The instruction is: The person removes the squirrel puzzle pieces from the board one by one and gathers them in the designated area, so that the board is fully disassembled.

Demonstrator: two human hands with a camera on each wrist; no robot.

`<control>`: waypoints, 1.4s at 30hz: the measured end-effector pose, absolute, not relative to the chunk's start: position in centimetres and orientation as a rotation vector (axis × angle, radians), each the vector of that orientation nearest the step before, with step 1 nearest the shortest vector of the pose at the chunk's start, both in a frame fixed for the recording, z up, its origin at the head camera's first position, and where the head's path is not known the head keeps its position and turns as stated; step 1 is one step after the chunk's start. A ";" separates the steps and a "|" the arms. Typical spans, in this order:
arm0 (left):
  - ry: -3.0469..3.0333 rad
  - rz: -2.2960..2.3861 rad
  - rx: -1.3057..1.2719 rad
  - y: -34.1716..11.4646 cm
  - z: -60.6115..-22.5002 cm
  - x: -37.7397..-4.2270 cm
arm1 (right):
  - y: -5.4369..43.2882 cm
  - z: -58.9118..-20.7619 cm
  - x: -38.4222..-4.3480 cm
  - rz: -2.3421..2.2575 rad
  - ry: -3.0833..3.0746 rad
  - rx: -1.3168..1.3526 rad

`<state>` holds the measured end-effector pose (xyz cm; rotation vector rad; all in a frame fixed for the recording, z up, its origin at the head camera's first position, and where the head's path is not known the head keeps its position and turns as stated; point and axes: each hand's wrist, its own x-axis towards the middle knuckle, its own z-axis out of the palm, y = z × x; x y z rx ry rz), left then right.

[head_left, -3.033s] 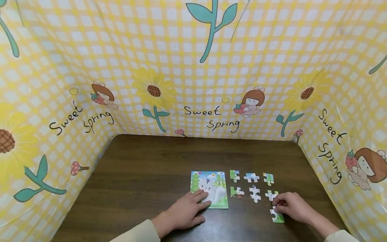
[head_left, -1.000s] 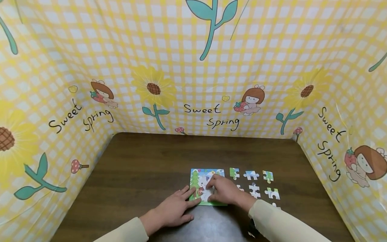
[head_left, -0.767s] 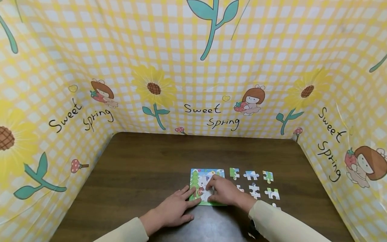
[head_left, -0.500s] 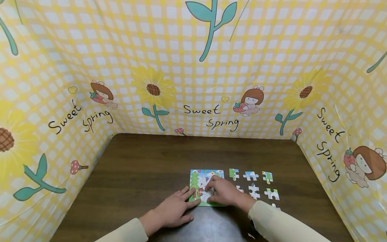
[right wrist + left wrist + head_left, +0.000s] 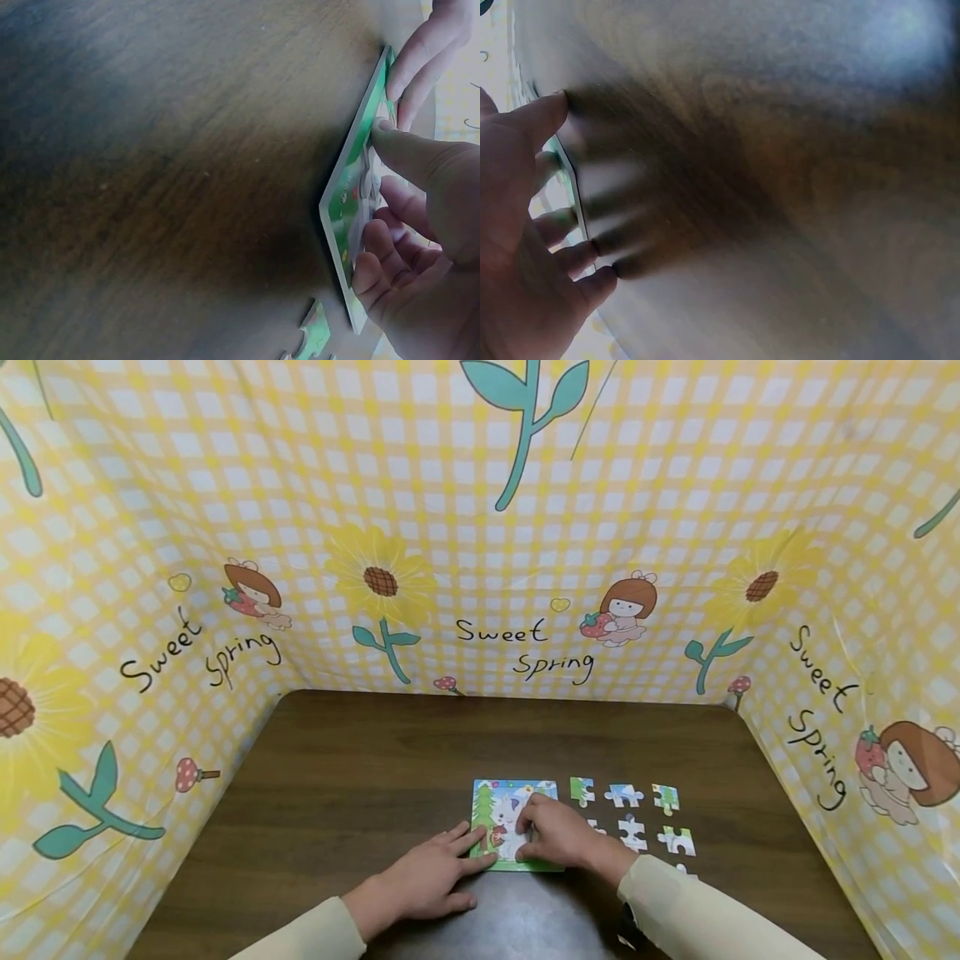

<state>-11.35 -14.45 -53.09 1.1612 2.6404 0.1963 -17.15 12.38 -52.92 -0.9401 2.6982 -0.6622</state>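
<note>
A square puzzle board (image 5: 483,803) printed with a white squirrel and green trees lies flat on the brown table. My left hand (image 5: 429,872) rests at its lower left corner, fingers spread, two fingertips on the board. Over its right half, my right hand (image 5: 561,833) pinches a puzzle piece (image 5: 366,180) between thumb and fingers. In the right wrist view the piece's pale edge stands a little above the board; most of it is hidden by the fingers. The left wrist view shows my left fingertips (image 5: 606,279) along the board's edge.
Several loose puzzle pieces lie in rows to the right, among them a blue-and-white one (image 5: 624,795), a tree piece (image 5: 665,797) and a white one (image 5: 632,835). My right wrist and sleeve (image 5: 697,902) partly cover others. Yellow checked cloth (image 5: 510,560) encloses the table (image 5: 360,760).
Since three seconds ago my right hand has moved left from the loose pieces onto the board, and my left hand has slid slightly left. Over the last second both have barely moved.
</note>
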 end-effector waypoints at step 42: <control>2.628 0.208 1.064 -14.2 -53.2 -11.2 | 14.4 -51.2 -17.8 -1.036 2.446 -0.847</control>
